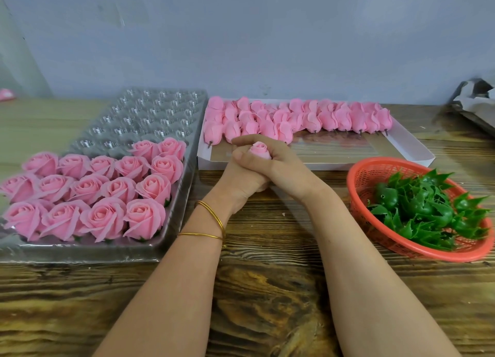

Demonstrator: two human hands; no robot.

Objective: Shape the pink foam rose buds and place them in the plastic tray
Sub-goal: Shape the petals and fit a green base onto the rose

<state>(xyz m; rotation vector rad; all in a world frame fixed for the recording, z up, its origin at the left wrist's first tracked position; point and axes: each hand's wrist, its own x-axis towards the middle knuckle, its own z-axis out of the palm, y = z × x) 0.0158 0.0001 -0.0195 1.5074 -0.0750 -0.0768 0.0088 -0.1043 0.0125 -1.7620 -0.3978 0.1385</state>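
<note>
Hands clasped, left hand (237, 189) and right hand (284, 166) both curled tight round one rose bud (259, 150), long axis upright, tip toward twelve o'clock.

Soft, even light; glare on the plastic tray (150, 110); edges bowed.

A small, tightly furled pink bud (259, 150) is being gripped in the right hand (284, 166), which is being clasped against the left hand (238, 185); only its top is being shown, pointing up. Opened roses (107, 196) are being held upright in rows in the near cups of the clear plastic tray (150, 107). Closed buds (294, 118) are being kept on their sides, packed together, along the far side of a white box (412, 148).
</note>
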